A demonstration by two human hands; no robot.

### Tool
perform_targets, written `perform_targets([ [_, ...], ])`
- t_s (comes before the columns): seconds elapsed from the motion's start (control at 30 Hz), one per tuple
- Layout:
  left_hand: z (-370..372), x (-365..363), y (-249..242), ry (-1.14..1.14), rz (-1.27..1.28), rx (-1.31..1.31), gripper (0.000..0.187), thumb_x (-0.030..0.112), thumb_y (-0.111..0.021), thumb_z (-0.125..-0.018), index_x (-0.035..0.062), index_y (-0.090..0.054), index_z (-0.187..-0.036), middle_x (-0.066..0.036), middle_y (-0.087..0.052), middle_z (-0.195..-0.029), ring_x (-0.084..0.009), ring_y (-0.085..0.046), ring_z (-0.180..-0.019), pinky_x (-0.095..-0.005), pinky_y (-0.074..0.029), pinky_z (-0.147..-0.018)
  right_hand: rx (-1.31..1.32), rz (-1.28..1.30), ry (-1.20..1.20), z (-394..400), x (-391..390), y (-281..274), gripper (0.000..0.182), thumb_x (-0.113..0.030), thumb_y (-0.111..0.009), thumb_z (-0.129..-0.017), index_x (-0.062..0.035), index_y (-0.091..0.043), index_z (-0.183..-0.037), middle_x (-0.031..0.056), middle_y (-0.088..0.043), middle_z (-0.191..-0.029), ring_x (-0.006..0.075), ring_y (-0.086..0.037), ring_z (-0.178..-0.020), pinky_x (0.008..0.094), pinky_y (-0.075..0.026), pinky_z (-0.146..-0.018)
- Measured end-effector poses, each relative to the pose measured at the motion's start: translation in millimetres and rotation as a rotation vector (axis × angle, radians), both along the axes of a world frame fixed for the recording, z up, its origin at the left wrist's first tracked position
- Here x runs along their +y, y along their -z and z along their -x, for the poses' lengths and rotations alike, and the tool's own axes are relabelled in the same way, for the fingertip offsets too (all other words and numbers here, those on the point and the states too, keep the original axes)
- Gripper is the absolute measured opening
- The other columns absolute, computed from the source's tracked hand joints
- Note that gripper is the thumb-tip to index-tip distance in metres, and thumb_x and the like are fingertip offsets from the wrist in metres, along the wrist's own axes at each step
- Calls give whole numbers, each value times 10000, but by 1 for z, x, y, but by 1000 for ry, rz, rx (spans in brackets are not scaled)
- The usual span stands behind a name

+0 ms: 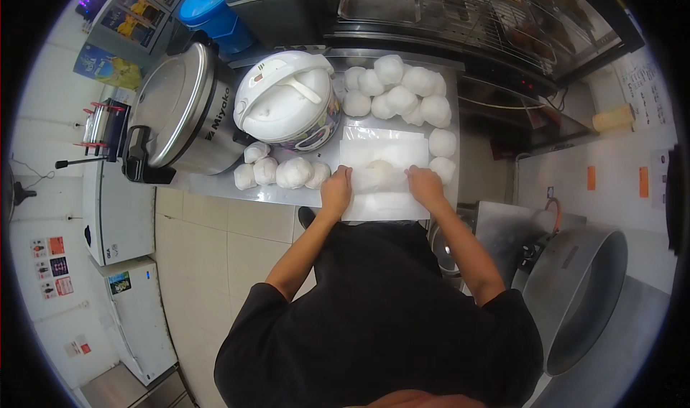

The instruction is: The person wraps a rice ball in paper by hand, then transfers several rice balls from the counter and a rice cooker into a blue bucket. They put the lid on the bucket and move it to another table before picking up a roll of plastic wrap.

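My left hand [336, 192] is closed on the left edge of a white sheet [388, 205] at the table's front. At the sheet's right edge my right hand [425, 187] is closed on it too. Between the hands, a pale rounded lump [381, 172] lies on or under the thin sheet; which, I cannot tell. More white sheets are stacked beneath. Several white wrapped balls [399, 92] are piled behind the sheets, and others [293, 172] stand in a row left of my left hand. Two more wrapped balls [442, 143] sit right of the stack.
A white rice cooker [284, 103] and a large steel Miyako cooker [180, 110] stand on the metal table [215, 185] at left. Behind are a blue bucket [215, 9] and a glass-fronted rack [489, 20]. A large metal pan [578, 300] is at lower right.
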State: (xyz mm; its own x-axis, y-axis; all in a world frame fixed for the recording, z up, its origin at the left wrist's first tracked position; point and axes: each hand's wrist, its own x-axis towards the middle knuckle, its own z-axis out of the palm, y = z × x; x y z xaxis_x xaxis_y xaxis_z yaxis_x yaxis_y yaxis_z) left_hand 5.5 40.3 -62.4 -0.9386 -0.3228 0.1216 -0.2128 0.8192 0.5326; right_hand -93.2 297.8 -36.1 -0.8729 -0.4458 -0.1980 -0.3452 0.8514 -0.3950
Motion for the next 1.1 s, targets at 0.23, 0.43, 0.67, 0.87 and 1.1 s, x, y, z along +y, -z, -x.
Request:
perform_targets([
  [0.23,7,6,15,48,183,-30,179,261,-617,-1056,91,-670,-1046,-148,-732,-892,-386,-719,-790,-521,-561,-688,127,-98,-78,6,-16,7,210,-232,-721,-946,-42,-707,-1034,172,-721,-989,360,-715,-975,503,-592,-796],
  [0.43,11,9,-17,-21,98,81,152,181,-684,-985,110,-667,-1118,-119,-678,-948,-356,-703,-893,-500,-561,-717,341,176,-114,42,-36,-13,384,-197,-772,-882,-30,-695,-1220,172,-703,-1212,337,-640,-1193,486,-546,-966],
  [0.67,47,5,-59,143,-81,93,251,154,-700,-918,82,-697,-1159,-146,-691,-1047,-363,-677,-1007,-494,-561,-852,316,124,-219,62,-39,27,359,-179,-774,-879,-18,-738,-1198,159,-683,-1380,343,-624,-1281,471,-508,-1074],
  [0.87,78,-3,-34,285,110,22,352,166,-735,-886,88,-732,-1229,-143,-716,-1233,-335,-652,-1181,-487,-516,-995,549,298,-202,51,-38,48,185,-131,-727,-877,-22,-775,-1019,159,-764,-1144,344,-700,-1112,473,-520,-1030],
  [1.1,92,-5,-10,406,208,-52,459,178,-741,-862,59,-697,-1303,-147,-692,-1355,-336,-623,-1292,-489,-469,-1101,439,176,-189,50,-42,24,67,-104,-698,-838,-63,-749,-853,102,-735,-996,293,-676,-984,454,-512,-907],
])
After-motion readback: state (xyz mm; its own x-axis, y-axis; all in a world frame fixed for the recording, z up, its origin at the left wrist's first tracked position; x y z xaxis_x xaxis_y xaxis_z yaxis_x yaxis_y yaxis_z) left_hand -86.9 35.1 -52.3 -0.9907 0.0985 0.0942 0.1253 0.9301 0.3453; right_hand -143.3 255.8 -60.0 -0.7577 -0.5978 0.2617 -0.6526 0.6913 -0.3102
